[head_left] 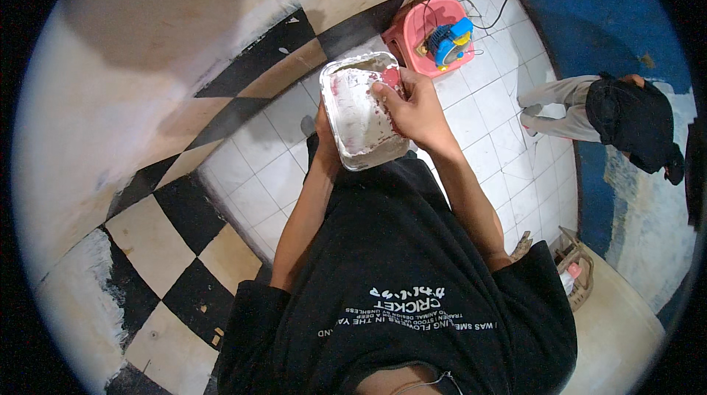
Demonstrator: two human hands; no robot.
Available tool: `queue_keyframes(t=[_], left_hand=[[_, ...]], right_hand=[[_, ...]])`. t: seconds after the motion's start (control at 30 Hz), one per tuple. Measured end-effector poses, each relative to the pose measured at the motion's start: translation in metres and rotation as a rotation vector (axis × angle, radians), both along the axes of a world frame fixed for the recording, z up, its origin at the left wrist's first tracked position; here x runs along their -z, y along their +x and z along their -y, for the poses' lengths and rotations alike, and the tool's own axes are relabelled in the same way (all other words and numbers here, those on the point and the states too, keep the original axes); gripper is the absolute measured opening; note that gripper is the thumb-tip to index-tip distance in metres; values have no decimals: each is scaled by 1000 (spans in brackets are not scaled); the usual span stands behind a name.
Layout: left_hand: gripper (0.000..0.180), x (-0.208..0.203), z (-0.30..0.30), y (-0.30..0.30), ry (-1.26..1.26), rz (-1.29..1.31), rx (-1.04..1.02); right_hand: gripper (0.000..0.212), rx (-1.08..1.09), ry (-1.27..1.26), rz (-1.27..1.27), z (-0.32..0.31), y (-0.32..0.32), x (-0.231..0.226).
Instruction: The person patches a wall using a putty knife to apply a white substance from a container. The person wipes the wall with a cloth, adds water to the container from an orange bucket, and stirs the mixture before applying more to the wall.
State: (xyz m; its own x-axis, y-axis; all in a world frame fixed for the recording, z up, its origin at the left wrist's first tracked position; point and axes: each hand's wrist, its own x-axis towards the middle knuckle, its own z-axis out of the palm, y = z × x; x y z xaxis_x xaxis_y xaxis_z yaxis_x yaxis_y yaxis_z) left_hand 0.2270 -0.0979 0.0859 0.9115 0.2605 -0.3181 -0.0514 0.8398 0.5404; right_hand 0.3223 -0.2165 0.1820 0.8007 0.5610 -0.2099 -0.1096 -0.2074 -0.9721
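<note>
A rectangular container with rounded corners (pixel 353 155), its rim and inside smeared with white paste, is held up in front of my black shirt. My left hand (pixel 325 130) grips it along the left side, its fingers mostly hidden behind the wall. Over the right side of the container comes my right hand (pixel 420 111), closed, with the thumb stretched across the opening. By its fingers shows a reddish patch (pixel 393 80) speckled with white. I cannot tell whether this is a separate flat piece or part of the container.
Beyond the container, a pink plastic stool (pixel 414 27) bears a blue and yellow motor-like device (pixel 451 43) with a dark cable. A checkered wall (pixel 193 251) runs along the left. Another person (pixel 626 119) in grey trousers stands at the right by a blue wall. White tiles (pixel 482 122) cover the floor.
</note>
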Motion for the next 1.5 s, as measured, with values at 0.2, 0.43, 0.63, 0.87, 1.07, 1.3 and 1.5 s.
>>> queue_keyframes(t=[0.2, 0.43, 0.63, 0.87, 1.07, 1.3, 1.5], left_hand=[[54, -5, -4, 2, 33, 32, -135], [49, -14, -3, 1, 64, 58, -87], [50, -1, 0, -8, -19, 94, -107], [54, -20, -2, -8, 2, 36, -37], [53, 2, -6, -8, -76, 80, -166], [62, -4, -1, -11, 14, -94, -85], [61, -5, -2, -13, -70, -69, -48]], right_hand=[[17, 59, -125, 231, 9, 3, -4], [16, -27, -163, 404, -5, -17, 11], [15, -7, -63, 268, -5, -14, 30], [14, 25, 125, -141, 2, -5, 13], [17, 48, -190, 376, 4, -7, -9], [14, -12, -83, 472, -3, -15, 14], [12, 75, -91, 342, -6, -22, 20]])
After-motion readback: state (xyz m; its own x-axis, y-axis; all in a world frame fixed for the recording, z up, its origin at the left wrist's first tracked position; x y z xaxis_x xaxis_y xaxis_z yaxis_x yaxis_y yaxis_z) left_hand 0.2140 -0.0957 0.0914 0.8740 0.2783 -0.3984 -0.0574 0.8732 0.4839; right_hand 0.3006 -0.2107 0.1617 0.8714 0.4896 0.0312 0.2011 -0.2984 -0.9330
